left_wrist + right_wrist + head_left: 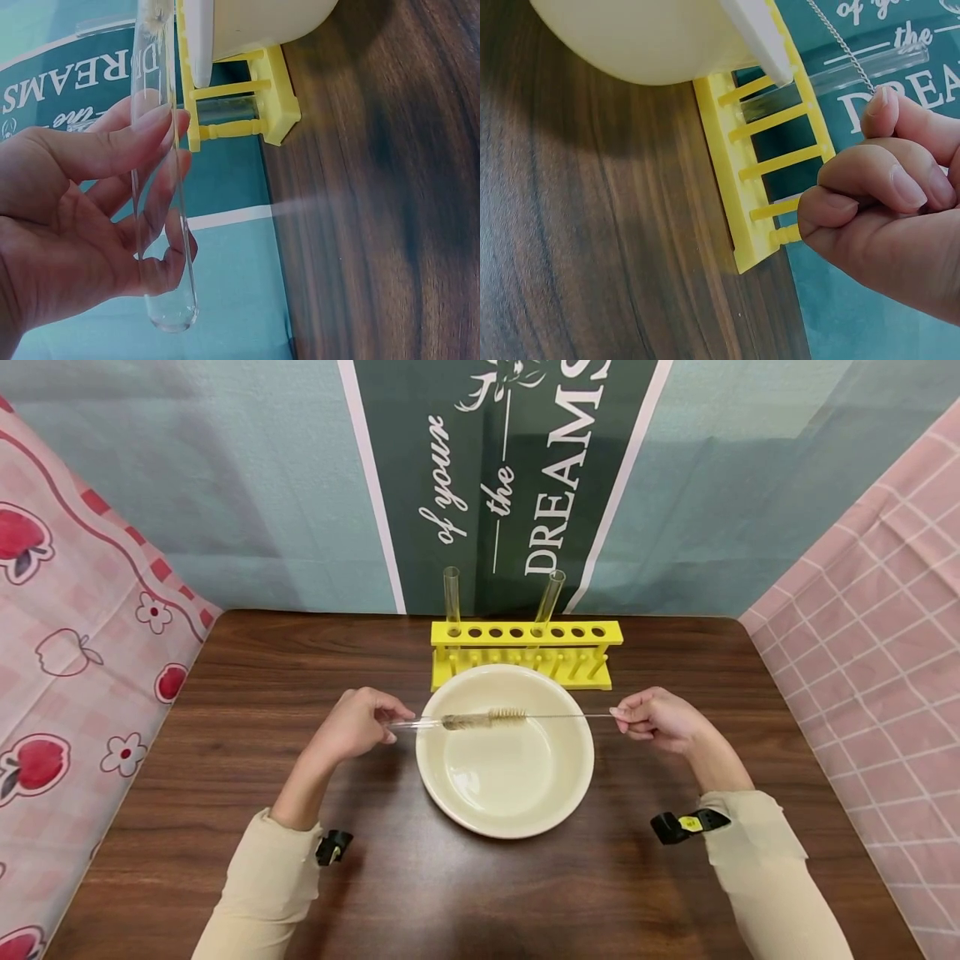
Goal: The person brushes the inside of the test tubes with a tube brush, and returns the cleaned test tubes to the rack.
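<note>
My left hand (358, 723) holds a clear glass test tube (172, 311) between thumb and fingers, its rounded closed end past the little finger in the left wrist view. The tube lies about level, its mouth over a cream basin (498, 822). Part of the bristle head of a test tube brush (508, 715) is inside the tube; the rest sticks out of its mouth. With thumb and fingertips, my right hand (660, 718) pinches the brush's thin twisted wire handle (841, 43) right of the basin.
Behind the basin stands a yellow test tube rack (617, 633). It bears two glass tubes, an upright left tube (452, 593) and a tilted right tube (552, 597). A printed cloth (285, 485) hangs behind the brown wooden table (480, 902).
</note>
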A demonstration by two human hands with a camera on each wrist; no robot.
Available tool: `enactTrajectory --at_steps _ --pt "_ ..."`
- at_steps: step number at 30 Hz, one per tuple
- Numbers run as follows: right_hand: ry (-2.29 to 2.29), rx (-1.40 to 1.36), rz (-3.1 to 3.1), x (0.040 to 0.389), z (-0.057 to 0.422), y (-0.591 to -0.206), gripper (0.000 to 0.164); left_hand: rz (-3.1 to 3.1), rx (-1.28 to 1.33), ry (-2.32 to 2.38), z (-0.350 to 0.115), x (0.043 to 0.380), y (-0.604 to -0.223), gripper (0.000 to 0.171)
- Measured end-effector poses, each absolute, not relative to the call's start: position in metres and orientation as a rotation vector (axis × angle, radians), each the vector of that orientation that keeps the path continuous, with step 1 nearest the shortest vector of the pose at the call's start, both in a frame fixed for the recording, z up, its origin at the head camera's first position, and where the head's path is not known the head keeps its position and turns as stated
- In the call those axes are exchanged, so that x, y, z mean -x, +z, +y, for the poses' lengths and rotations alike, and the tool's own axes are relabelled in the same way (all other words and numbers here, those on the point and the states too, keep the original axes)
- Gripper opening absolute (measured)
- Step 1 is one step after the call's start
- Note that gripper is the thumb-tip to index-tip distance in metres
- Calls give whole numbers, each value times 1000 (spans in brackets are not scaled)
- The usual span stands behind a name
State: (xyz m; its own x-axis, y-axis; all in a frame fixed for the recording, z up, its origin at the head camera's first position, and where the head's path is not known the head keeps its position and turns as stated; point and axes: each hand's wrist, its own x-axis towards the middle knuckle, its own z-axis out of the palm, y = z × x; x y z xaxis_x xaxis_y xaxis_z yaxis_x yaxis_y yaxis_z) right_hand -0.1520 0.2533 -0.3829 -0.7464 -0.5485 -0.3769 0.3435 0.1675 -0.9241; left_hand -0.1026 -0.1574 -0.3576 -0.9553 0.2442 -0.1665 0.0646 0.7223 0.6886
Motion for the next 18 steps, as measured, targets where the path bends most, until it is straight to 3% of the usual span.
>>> enactTrajectory --at_steps 18 --pt "-1747 185 1631 154 234 -380 34 2743 -216 1125 -143 100 -357 34"
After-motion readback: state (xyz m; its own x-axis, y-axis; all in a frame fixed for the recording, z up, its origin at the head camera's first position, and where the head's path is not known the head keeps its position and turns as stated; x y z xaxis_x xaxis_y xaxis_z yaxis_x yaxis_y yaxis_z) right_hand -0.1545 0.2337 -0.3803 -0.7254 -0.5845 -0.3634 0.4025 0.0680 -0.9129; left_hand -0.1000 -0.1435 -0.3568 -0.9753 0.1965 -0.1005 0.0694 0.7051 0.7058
